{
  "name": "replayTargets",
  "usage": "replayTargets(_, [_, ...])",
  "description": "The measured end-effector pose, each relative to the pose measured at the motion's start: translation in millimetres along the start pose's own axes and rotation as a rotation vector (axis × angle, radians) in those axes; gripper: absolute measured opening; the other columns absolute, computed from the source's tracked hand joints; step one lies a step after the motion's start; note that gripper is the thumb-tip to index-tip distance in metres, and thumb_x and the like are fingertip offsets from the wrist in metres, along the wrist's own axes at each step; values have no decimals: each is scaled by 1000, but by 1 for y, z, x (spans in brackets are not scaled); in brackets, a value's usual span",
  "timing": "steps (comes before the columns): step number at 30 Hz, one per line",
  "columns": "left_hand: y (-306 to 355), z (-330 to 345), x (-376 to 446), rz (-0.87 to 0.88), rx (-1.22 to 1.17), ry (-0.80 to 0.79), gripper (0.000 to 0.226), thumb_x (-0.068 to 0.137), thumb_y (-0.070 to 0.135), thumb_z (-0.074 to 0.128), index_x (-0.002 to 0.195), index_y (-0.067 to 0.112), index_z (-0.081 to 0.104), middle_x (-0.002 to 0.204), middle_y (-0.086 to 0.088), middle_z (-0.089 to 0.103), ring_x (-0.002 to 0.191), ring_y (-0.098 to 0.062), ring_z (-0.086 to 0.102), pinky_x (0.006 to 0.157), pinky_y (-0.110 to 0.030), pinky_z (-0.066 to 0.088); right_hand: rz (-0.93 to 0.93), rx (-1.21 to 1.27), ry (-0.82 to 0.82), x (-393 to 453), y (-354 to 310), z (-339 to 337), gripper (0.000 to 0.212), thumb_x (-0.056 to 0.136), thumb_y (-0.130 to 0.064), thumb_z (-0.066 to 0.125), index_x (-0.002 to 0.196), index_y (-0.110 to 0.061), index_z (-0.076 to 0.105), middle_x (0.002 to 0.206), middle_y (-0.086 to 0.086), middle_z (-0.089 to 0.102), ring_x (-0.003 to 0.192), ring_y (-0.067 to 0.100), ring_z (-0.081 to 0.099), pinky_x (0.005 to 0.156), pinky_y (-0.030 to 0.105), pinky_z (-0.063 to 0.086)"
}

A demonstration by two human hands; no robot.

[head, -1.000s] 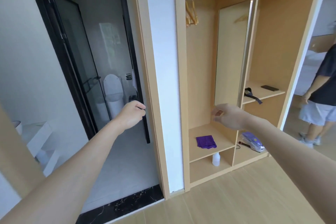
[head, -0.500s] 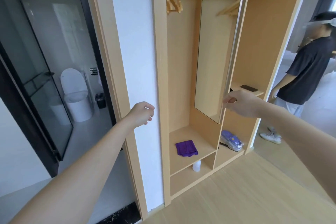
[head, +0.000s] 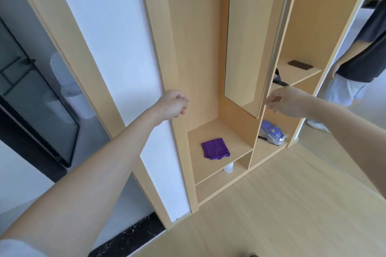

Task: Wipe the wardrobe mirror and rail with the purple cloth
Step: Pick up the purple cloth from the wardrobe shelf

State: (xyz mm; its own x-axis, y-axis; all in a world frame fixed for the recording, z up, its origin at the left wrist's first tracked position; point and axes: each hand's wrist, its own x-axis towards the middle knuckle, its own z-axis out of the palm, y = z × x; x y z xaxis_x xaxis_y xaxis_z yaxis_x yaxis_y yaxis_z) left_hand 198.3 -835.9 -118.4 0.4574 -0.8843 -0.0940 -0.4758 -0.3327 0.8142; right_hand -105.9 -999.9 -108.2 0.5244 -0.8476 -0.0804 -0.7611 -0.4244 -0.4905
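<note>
Both arms now reach deeper into the wardrobe than half a second ago, and the view has tipped down toward its lower shelves. The right hand (head: 287, 101) pinches the lower edge of the mirror (head: 249, 39), finger and thumb closed on its frame. The left hand (head: 173, 105) hangs in mid-air with fingers loosely curled, holding nothing. One purple cloth (head: 215, 148) lies folded on the shelf (head: 236, 142) below and between the two hands, touched by neither. One white bottle (head: 228, 167) stands under that shelf. A second person (head: 363, 56) stands beyond the right hand.
</note>
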Motion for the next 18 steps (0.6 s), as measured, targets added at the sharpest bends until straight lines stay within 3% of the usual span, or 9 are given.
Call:
replayTargets(6, [24, 55, 100, -3, -17, 12, 19, 97, 7, 51, 108, 14, 65, 97, -6, 66, 79, -14, 63, 72, -30, 51, 7, 63, -41, 97, 53, -13, 18, 97, -17, 59, 106, -9, 72, 97, 3, 70, 86, 19, 63, 68, 26, 49])
replayTargets(9, [21, 80, 145, -53, -16, 21, 20, 97, 9, 52, 111, 13, 66, 98, -4, 67, 82, -15, 64, 74, -32, 52, 4, 6, -56, 145, 77, -24, 21, 97, -18, 60, 110, -10, 74, 105, 10, 73, 100, 30, 68, 89, 40, 56])
replayTargets(11, [14, 94, 171, -102, -39, 27, 21, 96, 11, 53, 112, 14, 66, 100, -1, 66, 85, -14, 65, 76, -32, 55, 9, 8, -72, 174, 91, -28, 22, 98, -17, 58, 112, -8, 73, 108, 13, 73, 104, 34, 68, 94, 43, 54])
replayTargets(18, [-20, 134, 232, -266, -80, 16, 23, 96, 10, 52, 114, 13, 66, 103, -2, 63, 88, -17, 65, 80, -35, 56, 36, 80, -193, 251, 117, 11, 21, 97, -14, 51, 101, -16, 71, 100, 4, 69, 88, 24, 65, 71, 30, 54])
